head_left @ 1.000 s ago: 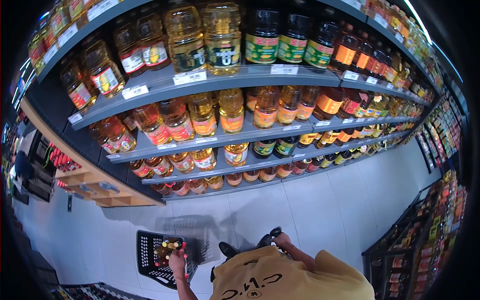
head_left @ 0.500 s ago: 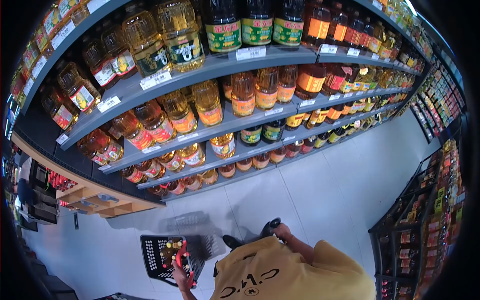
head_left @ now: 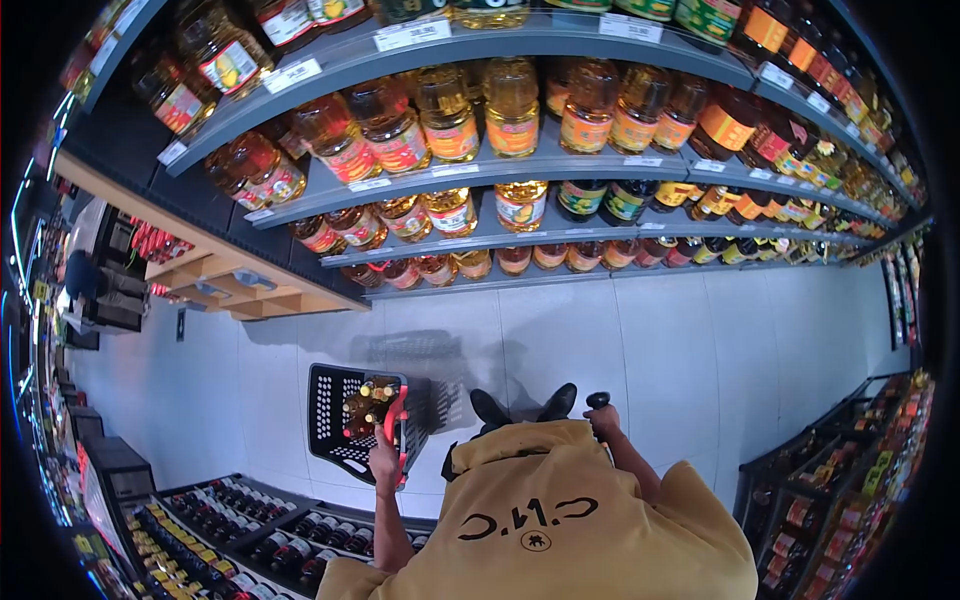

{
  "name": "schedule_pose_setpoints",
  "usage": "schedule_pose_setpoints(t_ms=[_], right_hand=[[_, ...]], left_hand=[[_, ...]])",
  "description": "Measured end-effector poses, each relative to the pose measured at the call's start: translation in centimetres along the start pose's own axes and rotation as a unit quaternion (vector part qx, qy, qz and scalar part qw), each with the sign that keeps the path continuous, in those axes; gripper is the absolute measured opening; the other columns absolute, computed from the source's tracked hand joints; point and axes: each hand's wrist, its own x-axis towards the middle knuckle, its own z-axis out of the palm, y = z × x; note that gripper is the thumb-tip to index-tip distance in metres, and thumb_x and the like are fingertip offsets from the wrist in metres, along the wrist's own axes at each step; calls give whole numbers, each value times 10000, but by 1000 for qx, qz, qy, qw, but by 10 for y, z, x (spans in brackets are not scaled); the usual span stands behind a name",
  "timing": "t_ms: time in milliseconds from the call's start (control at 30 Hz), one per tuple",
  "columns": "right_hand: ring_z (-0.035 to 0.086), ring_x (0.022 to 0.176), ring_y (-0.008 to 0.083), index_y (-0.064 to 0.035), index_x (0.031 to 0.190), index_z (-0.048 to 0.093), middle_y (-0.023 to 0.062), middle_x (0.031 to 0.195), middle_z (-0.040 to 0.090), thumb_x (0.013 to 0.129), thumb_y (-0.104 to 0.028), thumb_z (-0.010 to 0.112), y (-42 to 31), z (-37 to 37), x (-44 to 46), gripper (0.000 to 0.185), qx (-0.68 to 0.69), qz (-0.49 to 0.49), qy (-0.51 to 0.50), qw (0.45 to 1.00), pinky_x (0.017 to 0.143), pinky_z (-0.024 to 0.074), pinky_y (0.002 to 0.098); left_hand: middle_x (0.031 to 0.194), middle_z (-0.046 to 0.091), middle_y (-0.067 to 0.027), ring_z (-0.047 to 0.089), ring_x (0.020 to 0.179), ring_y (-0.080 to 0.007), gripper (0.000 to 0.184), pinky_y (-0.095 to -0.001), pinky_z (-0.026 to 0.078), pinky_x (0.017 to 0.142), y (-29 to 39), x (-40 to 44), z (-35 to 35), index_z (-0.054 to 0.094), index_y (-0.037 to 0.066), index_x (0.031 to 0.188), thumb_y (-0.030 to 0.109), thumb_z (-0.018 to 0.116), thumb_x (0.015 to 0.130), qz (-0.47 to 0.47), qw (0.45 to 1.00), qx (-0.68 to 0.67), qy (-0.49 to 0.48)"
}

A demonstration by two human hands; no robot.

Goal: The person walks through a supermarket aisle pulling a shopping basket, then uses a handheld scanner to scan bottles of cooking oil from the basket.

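Note:
My left hand is closed around the red handle of a black perforated shopping basket, to the left of my body. Several bottles with pale and red caps are bunched inside it. On the other side, my right hand hangs low, its fingers wrapped round a dark object with a rounded black top. Most of that object is hidden by the hand, and I cannot make out its kind. My black shoes stand on the floor between the two hands.
Ahead runs a long grey shelf unit filled with cooking oil bottles. A wooden stand adjoins its left end. More stocked shelves stand behind left and at right. A person is at far left.
My view has tilted down and turned, so the shelves sit higher in it. My left hand stays on the basket handle. My right hand appears farther out to the right.

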Motion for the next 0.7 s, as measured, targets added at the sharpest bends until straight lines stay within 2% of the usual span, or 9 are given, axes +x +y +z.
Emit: schedule_pose_setpoints(t_ms=[133,200,267,300,400,467,567,600,700], right_hand=[[680,597,248,13,793,679,130,727,687,744,-210,762,9,-4,-6,243,-30,-6,18,999,539,545,382],[670,563,224,21,824,688,116,712,679,765,-160,759,5,-4,-12,202,-61,-34,33,997,492,543,357],[667,558,223,22,807,684,114,703,677,759,-157,762,-6,-6,-25,201,-52,-21,33,998,488,535,356],[665,555,222,22,799,682,112,699,675,755,-155,764,-10,-6,-29,201,-46,-13,35,998,487,531,356],[659,545,225,21,771,673,111,678,667,736,-136,760,-14,-8,-32,183,-60,-46,24,997,485,523,360],[655,537,228,19,753,674,111,670,665,699,-162,772,47,2,44,212,-149,-177,-30,972,504,531,365],[672,578,232,13,765,688,120,709,685,682,-198,781,37,2,50,246,-181,-157,-27,970,551,545,373],[681,599,233,10,771,693,124,724,693,677,-211,784,39,2,58,257,-196,-155,-27,968,572,552,376],[707,736,253,-8,811,713,135,805,718,699,-255,785,31,-1,63,280,-341,-216,-37,914,682,561,399]], left_hand=[[780,667,-238,663,743,-418,480,-522,473,672,16,1,10,430,149,1388,446,262,1050,-123,985,-99,-64],[727,661,-190,665,704,-357,627,-493,475,682,28,-14,15,615,83,1186,571,256,1026,-83,995,-47,19],[825,675,-293,692,842,-420,834,-505,511,758,45,-18,10,685,-8,997,675,207,977,-162,975,-151,-20],[762,674,-265,694,748,-395,835,-488,521,722,74,-30,-21,683,-8,1007,679,210,974,-201,959,-191,-64],[693,661,-241,677,653,-375,873,-466,525,674,60,-25,9,694,-34,881,691,216,970,-207,938,-257,-109],[549,579,-160,619,501,-291,881,-402,501,497,71,-35,5,619,-45,610,713,326,949,-174,926,-328,-74],[513,510,-61,540,421,-185,774,-337,447,415,82,-44,2,535,34,543,686,416,945,-199,882,-410,-118],[484,388,19,402,380,-119,678,-285,349,370,99,-55,-15,422,138,547,667,394,971,-185,874,-433,-122],[504,414,6,425,403,-125,680,-289,373,394,89,-57,-16,454,124,578,670,381,977,-125,852,-462,-214]])
